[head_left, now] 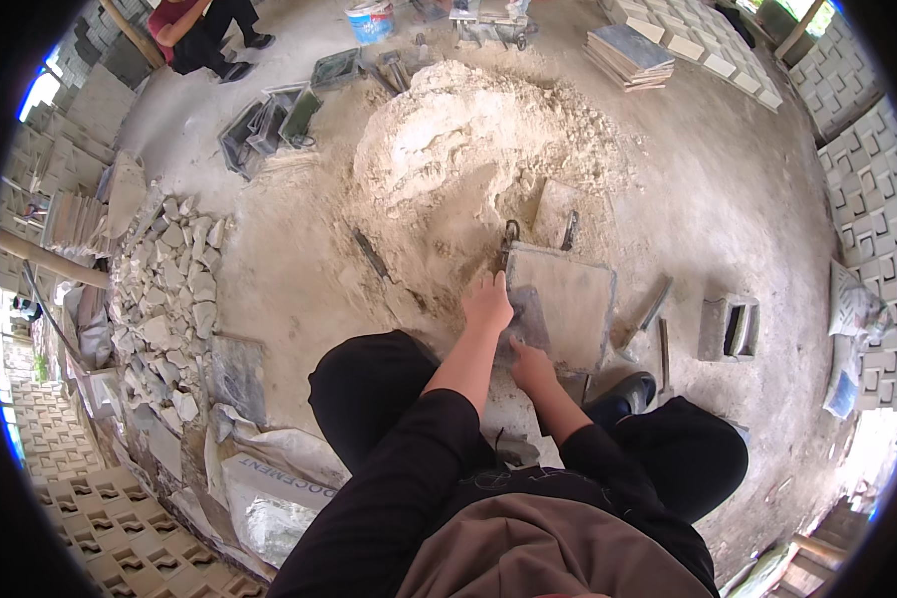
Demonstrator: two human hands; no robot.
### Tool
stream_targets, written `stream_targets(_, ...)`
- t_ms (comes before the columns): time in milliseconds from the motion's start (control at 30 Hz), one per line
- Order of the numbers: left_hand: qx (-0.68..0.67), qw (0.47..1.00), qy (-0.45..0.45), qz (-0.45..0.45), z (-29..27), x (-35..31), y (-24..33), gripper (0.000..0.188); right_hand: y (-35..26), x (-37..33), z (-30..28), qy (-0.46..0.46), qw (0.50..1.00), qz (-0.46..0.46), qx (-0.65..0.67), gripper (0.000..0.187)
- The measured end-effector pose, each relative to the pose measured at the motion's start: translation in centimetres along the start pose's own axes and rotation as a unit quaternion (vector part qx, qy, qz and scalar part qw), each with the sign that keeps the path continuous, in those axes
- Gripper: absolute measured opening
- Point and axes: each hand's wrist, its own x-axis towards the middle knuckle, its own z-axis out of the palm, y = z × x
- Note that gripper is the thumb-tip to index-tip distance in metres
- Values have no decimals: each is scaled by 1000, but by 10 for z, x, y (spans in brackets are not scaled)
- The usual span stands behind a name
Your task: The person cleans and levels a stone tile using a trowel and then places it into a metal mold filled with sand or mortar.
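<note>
I hold a thin dark grey plate [530,317] over the lower left part of a flat, square mould [573,294] filled with pale material. My left hand [487,302] grips its left edge, with fingers curled partly out of sight. My right hand [533,367] is closed on the near edge, its thumb on top. At the mould's far left corner stands a metal handle [511,231]. Just beyond lies a pale board [558,204] with a dark-handled tool [570,230] at its right side. A dark-handled trowel [372,254] rests on the floor, left of my hands.
A heap of pale powder [468,130] rises ahead. At right lie a trowel-like tool [648,317] and a hollow block [730,327]. Broken rubble [169,299] covers the left side. Stacked tiles [630,58], tubs [267,128] and a seated person [204,35] are farther off.
</note>
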Motion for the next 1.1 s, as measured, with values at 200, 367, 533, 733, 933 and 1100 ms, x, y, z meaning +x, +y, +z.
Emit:
stream_targets(200, 6, 1000, -16, -1, 2, -2, -5, 62, -13, 40, -9, 75, 994, -18, 74, 45)
stream_targets(367, 2, 1000, -7, -5, 5, -2, -16, 58, -35, 78, -31, 26, 996, 42, 75, 39)
stream_targets(533, 13, 998, -30, -44, 6, -1, -16, 52, -37, 141, -47, 56, 994, 55, 70, 39)
stream_targets(733, -27, 998, -43, -45, -1, 6, 0, 51, 12, 199, -86, 213, 976, -51, 0, 33)
stream_targets(933, 11, 994, -94, -60, 1, 7, -15, 54, 30, 61, -66, 87, 984, -15, 153, 35)
stream_targets(1100, 25, 991, -128, -22, 2, 3, 3, 58, 72, -28, 2, 150, 979, -11, 138, 35)
